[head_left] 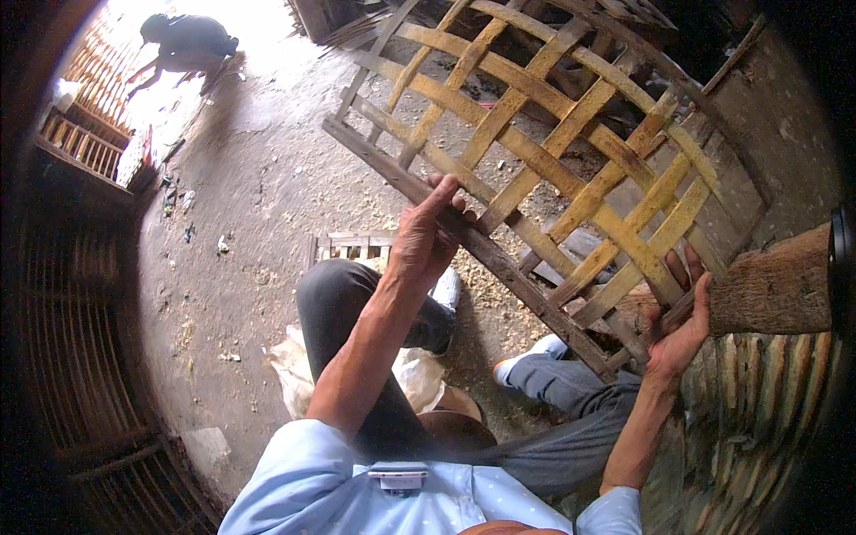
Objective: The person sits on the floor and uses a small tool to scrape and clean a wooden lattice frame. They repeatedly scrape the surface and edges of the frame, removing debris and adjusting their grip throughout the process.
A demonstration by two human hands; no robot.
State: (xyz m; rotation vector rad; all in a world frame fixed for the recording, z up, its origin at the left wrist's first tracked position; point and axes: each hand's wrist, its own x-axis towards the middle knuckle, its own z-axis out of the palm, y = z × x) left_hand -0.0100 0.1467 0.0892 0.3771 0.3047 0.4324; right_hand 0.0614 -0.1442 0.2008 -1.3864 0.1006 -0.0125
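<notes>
A wooden-framed panel of woven yellow bamboo strips (562, 160) is raised at a slant over my legs and fills the upper right. My left hand (430, 223) grips the dark, weathered rail along its lower left edge, thumb on top. My right hand (679, 325) is closed on the panel's lower right corner, some fingers reaching up behind the slats.
Another slatted piece (352, 242) lies on the littered floor (223, 276) beyond my knee, with pale sacking (290, 379) beside me. A thick log (776, 276) is at right; bamboo slat panels (85, 339) line the left. A crouching person (187, 45) is at upper left.
</notes>
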